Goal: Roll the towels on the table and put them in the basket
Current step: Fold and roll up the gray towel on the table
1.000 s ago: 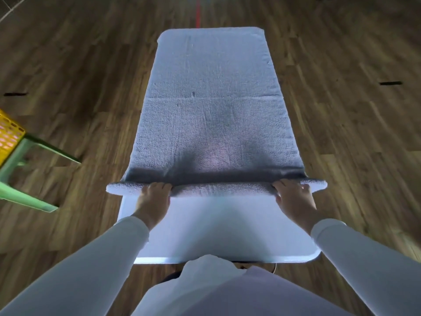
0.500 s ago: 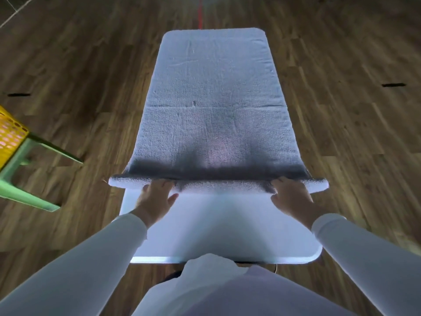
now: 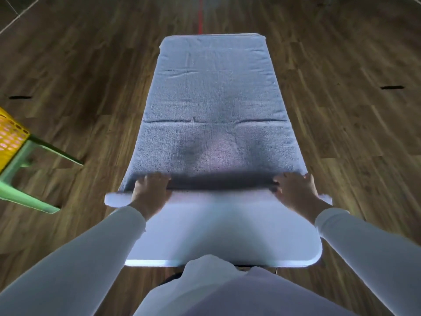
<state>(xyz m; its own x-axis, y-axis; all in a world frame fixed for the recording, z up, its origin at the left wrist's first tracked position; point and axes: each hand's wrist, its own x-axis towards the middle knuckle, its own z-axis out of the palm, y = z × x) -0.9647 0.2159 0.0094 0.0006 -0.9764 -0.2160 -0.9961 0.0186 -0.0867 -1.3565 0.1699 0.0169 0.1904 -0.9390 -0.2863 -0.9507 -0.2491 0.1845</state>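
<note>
A blue-grey towel [image 3: 214,106] was seen spread lengthwise along the white table [image 3: 227,242], its near end already wound into a thin roll [image 3: 116,199] lying across the table. The left hand [image 3: 151,188] and the right hand [image 3: 296,190] were set well apart, one near each end of the roll. Their fingers were laid forward over it and pressed down rather than closed round it, so far as the blur allowed. Most of the towel lay flat beyond the hands, so the rolling was judged barely begun.

The likeliest fault was judged to be a crooked roll. Were one hand pushed ahead of the other, the roll would be coned and walked towards one side. A slack middle could also be left, since nothing was pressed there. Both ends of the roll were seen overhanging the table's long edges, unsupported, and could droop or loosen. The table's width was filled by the towel, so no side margin was left, and open room was offered only straight ahead. The yellow basket [image 3: 11,133] was seen on a green stool [image 3: 16,166] well off to the left, across the wooden floor [image 3: 79,76].
</note>
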